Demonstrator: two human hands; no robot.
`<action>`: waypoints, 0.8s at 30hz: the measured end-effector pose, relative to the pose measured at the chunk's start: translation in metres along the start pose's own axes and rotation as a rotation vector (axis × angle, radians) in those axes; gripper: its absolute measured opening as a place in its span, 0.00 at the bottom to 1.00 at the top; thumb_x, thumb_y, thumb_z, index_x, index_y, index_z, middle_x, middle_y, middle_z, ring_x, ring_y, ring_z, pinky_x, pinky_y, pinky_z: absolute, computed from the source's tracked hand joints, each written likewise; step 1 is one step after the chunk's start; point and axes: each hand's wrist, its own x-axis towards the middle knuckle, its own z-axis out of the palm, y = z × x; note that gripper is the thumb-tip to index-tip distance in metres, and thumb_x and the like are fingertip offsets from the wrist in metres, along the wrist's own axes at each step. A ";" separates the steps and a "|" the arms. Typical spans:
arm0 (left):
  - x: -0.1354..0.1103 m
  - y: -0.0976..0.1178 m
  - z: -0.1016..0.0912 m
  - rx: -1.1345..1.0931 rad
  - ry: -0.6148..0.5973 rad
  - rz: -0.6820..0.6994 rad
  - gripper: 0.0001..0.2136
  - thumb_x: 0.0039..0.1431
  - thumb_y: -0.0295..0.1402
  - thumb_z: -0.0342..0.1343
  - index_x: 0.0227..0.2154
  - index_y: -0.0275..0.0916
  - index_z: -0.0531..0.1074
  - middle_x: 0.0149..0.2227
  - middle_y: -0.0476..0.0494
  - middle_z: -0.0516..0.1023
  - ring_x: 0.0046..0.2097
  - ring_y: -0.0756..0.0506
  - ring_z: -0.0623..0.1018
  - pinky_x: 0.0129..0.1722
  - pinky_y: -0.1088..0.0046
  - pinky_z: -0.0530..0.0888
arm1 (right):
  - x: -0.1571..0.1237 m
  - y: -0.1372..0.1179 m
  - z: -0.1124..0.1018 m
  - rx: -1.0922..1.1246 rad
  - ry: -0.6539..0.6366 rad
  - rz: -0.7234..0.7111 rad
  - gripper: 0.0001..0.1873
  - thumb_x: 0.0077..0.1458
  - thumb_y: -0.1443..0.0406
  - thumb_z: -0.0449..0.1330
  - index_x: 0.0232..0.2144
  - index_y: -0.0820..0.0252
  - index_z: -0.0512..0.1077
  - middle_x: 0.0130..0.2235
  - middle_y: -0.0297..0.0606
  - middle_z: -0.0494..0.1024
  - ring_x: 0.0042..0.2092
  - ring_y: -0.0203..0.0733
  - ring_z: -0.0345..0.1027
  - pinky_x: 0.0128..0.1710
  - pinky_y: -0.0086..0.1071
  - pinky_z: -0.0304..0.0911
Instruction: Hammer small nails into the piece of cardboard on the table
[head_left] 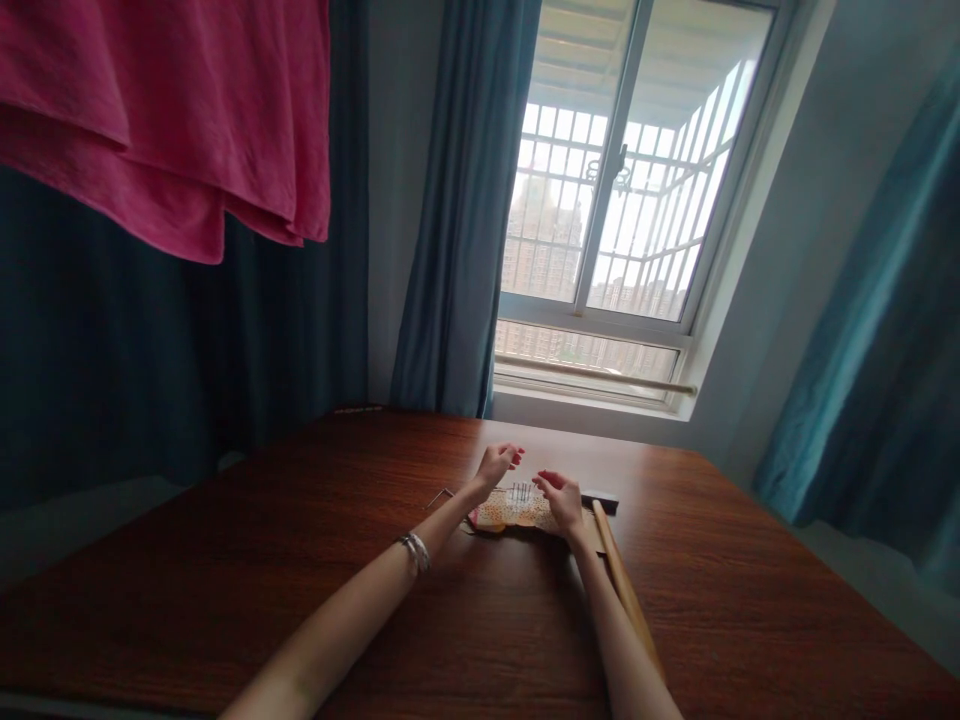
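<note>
My left hand (498, 463) is raised over the far part of the wooden table, its fingers curled together. A silver bracelet (415, 552) circles that wrist. Facing it, a little nearer and to the right, my right hand (562, 495) has thumb and forefinger drawn together in a pinch. Whatever either hand holds is too small to make out. Below them lies a flat, pale piece with an orange speckled pattern (491, 512). On it, between my hands, shows a whitish patch with several thin dark upright lines (520, 492). My right wrist hides part of the patterned piece.
A long wooden rod (626, 585) lies beside my right forearm. A dark bar (602, 503) lies past my right hand, and a thin bent metal piece (439, 498) left of the patterned piece. The brown table (300, 560) reaches toward a window. A pink cloth (225, 130) hangs upper left.
</note>
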 end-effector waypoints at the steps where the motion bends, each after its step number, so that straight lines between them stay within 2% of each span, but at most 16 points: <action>1: 0.001 -0.004 0.002 -0.062 0.011 -0.047 0.18 0.53 0.41 0.46 0.31 0.30 0.72 0.29 0.39 0.75 0.31 0.48 0.73 0.31 0.73 0.70 | -0.001 0.003 0.000 -0.009 -0.006 -0.001 0.19 0.42 0.54 0.59 0.30 0.65 0.75 0.32 0.45 0.79 0.34 0.46 0.73 0.33 0.34 0.67; 5: 0.000 -0.018 0.009 -0.195 0.024 -0.140 0.20 0.52 0.44 0.46 0.32 0.29 0.71 0.28 0.39 0.74 0.30 0.48 0.73 0.32 0.71 0.70 | -0.003 0.013 0.000 -0.053 -0.019 -0.010 0.15 0.43 0.57 0.58 0.28 0.63 0.76 0.31 0.43 0.80 0.35 0.45 0.73 0.38 0.35 0.66; 11: -0.003 -0.032 0.010 -0.186 -0.014 -0.213 0.22 0.50 0.46 0.47 0.33 0.29 0.72 0.28 0.40 0.74 0.29 0.48 0.73 0.30 0.73 0.69 | -0.003 0.019 0.002 -0.130 -0.017 -0.015 0.13 0.44 0.59 0.58 0.28 0.62 0.76 0.32 0.41 0.80 0.35 0.44 0.73 0.39 0.35 0.65; 18: -0.006 -0.042 0.009 -0.141 -0.058 -0.142 0.23 0.48 0.48 0.49 0.33 0.29 0.72 0.29 0.41 0.73 0.30 0.48 0.73 0.28 0.75 0.68 | -0.007 0.015 0.002 -0.182 -0.026 -0.029 0.13 0.45 0.60 0.57 0.30 0.62 0.76 0.33 0.42 0.80 0.35 0.44 0.72 0.38 0.35 0.66; 24: -0.010 -0.035 0.010 -0.051 -0.110 -0.084 0.20 0.46 0.46 0.53 0.31 0.31 0.73 0.26 0.44 0.73 0.27 0.49 0.71 0.27 0.76 0.66 | -0.009 0.012 0.002 -0.218 -0.043 -0.045 0.14 0.46 0.60 0.56 0.30 0.61 0.76 0.33 0.41 0.80 0.35 0.43 0.72 0.38 0.35 0.66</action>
